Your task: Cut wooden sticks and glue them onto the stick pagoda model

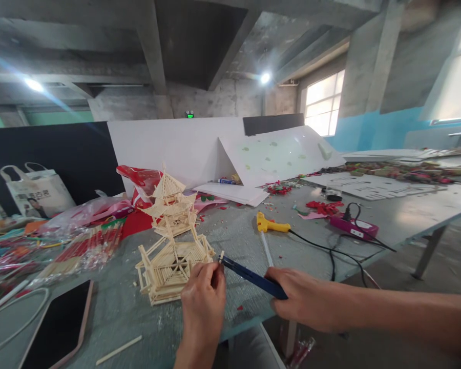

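My left hand (204,293) pinches a short wooden stick (222,254), whose pale end sticks up past the fingertips. My right hand (297,294) is closed around a long dark blue utility knife (249,275), its tip meeting the stick by my left fingers. The blade itself is too small to make out. Just beyond my left hand stands a pagoda model built of thin wooden sticks (179,264), with a wide railed base and tiered, pointed roofs. My left hand overlaps the base's near right corner in view. A loose wooden stick (119,350) lies near the table's front.
A yellow glue gun (274,224) lies on the table (230,230), its black cord running right near a purple power strip (354,227). A phone (61,328) and wrapped stick bundles (86,246) are at left. A white tote bag (37,192) stands behind.
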The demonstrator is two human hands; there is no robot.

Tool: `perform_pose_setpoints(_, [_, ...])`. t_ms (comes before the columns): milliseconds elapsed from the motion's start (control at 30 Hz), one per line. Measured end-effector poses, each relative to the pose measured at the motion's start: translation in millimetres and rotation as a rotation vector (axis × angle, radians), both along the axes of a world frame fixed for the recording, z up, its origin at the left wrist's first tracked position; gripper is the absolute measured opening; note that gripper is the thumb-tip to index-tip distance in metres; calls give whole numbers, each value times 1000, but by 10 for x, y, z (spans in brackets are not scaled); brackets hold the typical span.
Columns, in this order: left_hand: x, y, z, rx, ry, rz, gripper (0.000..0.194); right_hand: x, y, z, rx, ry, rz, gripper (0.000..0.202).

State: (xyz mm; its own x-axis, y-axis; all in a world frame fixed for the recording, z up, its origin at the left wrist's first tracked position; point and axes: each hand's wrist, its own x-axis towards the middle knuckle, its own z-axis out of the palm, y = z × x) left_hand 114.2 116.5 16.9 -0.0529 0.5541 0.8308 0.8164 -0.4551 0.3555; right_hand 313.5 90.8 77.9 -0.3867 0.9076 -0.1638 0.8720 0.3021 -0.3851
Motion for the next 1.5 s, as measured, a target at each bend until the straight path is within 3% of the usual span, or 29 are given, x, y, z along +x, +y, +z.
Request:
perform_pose_setpoints(667, [14,24,23,-29,116,-2,20,32,64,85,-18,-53,69,15])
perform_pose_setpoints(800, [24,47,46,-43,136,19,19,15,69,103,-44,-41,11,13])
perform_pose_setpoints(967, [39,94,325,-107,234,92,14,-17,119,184,-135,115,-66,5])
perform_pose_setpoints(1100, [49,194,680,-173,377,163,26,-33,266,281,-80,222,-54,11])
perform_pose_setpoints(1200, [47,338,857,-172,469,170,29,-45,427,310,-26,294,-74,21])
perform_pose_setpoints(1500, [30,753,962,-194,543,173,29,-137,812,203,-33,506,-95,31])
